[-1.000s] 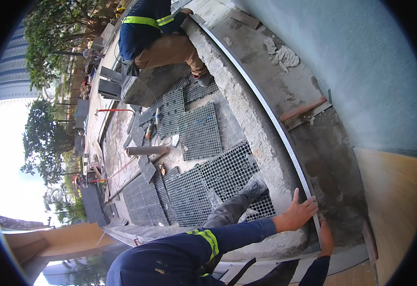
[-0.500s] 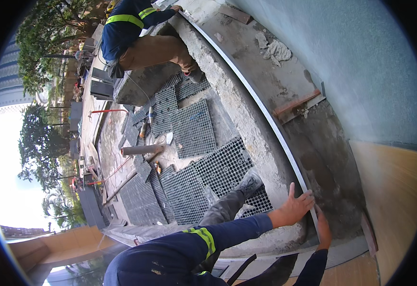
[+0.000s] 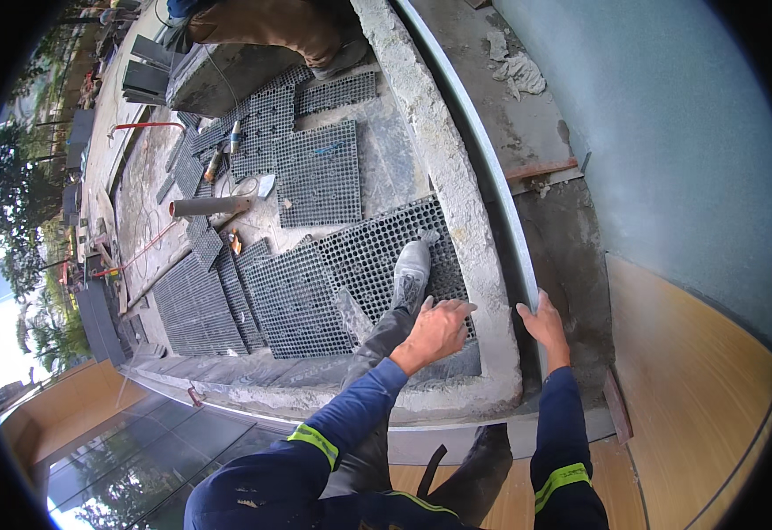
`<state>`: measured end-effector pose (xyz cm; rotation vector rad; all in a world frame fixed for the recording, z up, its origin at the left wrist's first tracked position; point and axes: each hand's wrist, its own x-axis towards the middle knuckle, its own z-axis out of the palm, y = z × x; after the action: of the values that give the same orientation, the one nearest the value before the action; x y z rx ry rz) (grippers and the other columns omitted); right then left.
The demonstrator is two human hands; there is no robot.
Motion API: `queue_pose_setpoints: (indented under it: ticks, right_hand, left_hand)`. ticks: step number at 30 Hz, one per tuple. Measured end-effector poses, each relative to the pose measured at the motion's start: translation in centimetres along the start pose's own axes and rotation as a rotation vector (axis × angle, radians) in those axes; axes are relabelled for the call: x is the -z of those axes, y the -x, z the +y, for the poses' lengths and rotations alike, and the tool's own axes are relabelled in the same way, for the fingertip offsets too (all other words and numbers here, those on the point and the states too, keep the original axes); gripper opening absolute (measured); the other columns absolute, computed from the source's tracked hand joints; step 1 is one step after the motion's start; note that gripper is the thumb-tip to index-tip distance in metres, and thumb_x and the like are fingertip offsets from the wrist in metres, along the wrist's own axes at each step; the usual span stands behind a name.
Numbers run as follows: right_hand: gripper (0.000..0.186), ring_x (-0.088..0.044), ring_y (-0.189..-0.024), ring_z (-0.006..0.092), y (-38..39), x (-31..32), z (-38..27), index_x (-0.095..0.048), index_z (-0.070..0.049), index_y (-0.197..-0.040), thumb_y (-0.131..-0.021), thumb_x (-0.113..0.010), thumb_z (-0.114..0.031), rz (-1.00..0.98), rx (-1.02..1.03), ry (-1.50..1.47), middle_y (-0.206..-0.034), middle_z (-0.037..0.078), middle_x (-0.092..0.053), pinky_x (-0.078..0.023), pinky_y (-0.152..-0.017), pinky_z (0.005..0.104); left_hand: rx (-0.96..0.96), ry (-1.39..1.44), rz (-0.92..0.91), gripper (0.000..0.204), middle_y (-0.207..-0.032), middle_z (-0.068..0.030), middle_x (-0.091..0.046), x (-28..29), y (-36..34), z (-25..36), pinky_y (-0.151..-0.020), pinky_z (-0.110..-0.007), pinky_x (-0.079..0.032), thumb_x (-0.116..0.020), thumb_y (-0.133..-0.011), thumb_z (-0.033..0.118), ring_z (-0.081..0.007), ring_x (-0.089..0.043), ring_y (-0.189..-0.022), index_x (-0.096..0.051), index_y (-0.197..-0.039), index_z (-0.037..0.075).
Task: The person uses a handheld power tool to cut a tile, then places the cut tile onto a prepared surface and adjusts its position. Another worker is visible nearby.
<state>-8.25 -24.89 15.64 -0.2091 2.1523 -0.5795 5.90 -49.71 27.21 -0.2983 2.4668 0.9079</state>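
Observation:
A long, pale metal straightedge [image 3: 503, 190] lies along the outer side of a rough concrete curb [image 3: 443, 146], from the top of the view toward me. Near its close end my right hand [image 3: 547, 331] grips it, thumb on one side and fingers on the other. My left hand [image 3: 437, 336] is off the bar, over the curb's inner side and the black plastic grid panels [image 3: 386, 247]. Its fingers are loosely bent and apart, with nothing visible in them. The straightedge's far end runs out of view.
A co-worker's leg [image 3: 262, 31] is at the top left. A pipe [image 3: 209, 206], a red bar [image 3: 147, 125] and loose grid pieces lie inside the curb. Right of the straightedge are a rag [image 3: 520, 75], a wooden strip [image 3: 541, 170] and a blue-grey wall [image 3: 660, 132].
My left hand has let go of the straightedge and moved left. My right hand now holds it from above, farther up the bar. The view has shifted, leaving the co-worker mostly out of frame.

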Motion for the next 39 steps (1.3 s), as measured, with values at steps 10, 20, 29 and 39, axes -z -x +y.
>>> queue_pose_setpoints:
  ticks: [10, 20, 29, 39]
  right_hand:
    - [0.093, -0.052, -0.146, 0.0448, -6.3, 0.9, -12.5, -0.044, 0.009, -0.156, -0.086, -0.076, -0.044, 0.119, -0.295, 0.123, -0.155, 0.035, -0.053, -0.043, -0.121, 0.046]
    - [0.088, -0.054, -0.144, 0.0453, -14.2, 6.5, -25.0, -0.048, 0.006, -0.151, -0.078, -0.075, -0.035, -0.063, -0.415, 0.072, -0.152, 0.034, -0.056, -0.046, -0.116, 0.0465]
    - [0.073, -0.062, -0.136, 0.0435, -16.6, 9.1, -28.1, -0.063, 0.006, -0.139, -0.073, -0.074, -0.022, -0.248, -0.516, 0.151, -0.146, 0.033, -0.062, -0.051, -0.109, 0.05]
    - [0.082, -0.06, -0.136, 0.0458, -28.9, 8.5, -37.6, -0.063, 0.005, -0.14, -0.095, -0.067, -0.063, 0.051, -0.254, -0.028, -0.143, 0.033, -0.063, -0.047, -0.113, 0.0495]
  left_hand:
    - [0.282, 0.115, 0.029, 0.053, -0.138, -0.0157, -0.066, 14.7, 13.6, -7.6, -0.109, -0.058, -0.052, -0.067, -0.096, 0.037, -0.0401, -0.063, -0.131, -0.062, -0.141, 0.01]
    - [0.599, 0.181, -0.195, 0.055, -0.135, -0.0203, -0.07, 20.6, 12.9, -16.5, -0.101, -0.055, -0.057, -0.065, -0.095, 0.044, -0.042, -0.069, -0.121, -0.066, -0.138, 0.01]
    - [0.592, 0.3, 0.074, 0.048, -0.124, -0.0254, -0.073, 24.3, 6.9, -24.9, -0.097, -0.053, -0.058, -0.062, -0.101, 0.044, -0.0453, -0.072, -0.111, -0.067, -0.132, 0.008]
    - [0.708, 0.348, 0.206, 0.034, -0.111, -0.0201, -0.079, 36.7, 2.5, -43.2, -0.093, -0.047, -0.059, -0.059, -0.101, 0.029, -0.0404, -0.075, -0.104, -0.077, -0.12, 0.007]
